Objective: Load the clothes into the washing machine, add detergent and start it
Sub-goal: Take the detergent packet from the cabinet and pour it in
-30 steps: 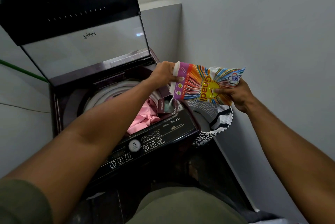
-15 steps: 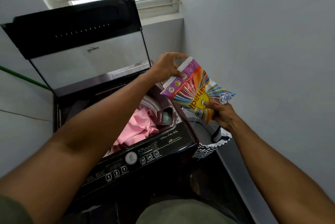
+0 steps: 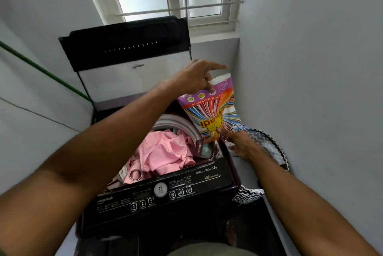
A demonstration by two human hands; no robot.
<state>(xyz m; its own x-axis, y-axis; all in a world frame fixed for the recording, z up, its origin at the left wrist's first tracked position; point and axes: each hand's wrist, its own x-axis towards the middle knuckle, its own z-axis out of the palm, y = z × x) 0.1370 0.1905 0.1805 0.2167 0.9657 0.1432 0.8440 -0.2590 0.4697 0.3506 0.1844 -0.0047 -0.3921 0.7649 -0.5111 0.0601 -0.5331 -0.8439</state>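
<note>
Holding detergent packet (image 3: 215,108) upside down above washing machine (image 3: 161,193) drum, at its 2 o'clock: right hand (image 3: 238,143) pinches lower end; left hand (image 3: 194,78) grips upper edge, index finger extended. Pink clothes (image 3: 165,152) inside drum; patterned basket (image 3: 267,141) at 3 o'clock.

Drum: the left forearm (image 3: 116,131) crossed the washing machine (image 3: 165,193) opening and hid the drum's left half; only a white arc of rim showed right of the arm.
Clothes: the pink clothes (image 3: 165,152) were partly covered by the same forearm; how deep they lay could not be told.
Detergent packet: the bottom of the detergent packet (image 3: 213,110) was covered by the right hand (image 3: 240,145); whether its top was open could not be told.
Left hand: the left hand (image 3: 196,77) was blurred at the fingertips near the packet's top.
Panel: small print on the machine's control panel (image 3: 161,195) was too small to read.
Basket: the patterned basket (image 3: 267,143), right of the machine, was mostly hidden by the right arm.
</note>
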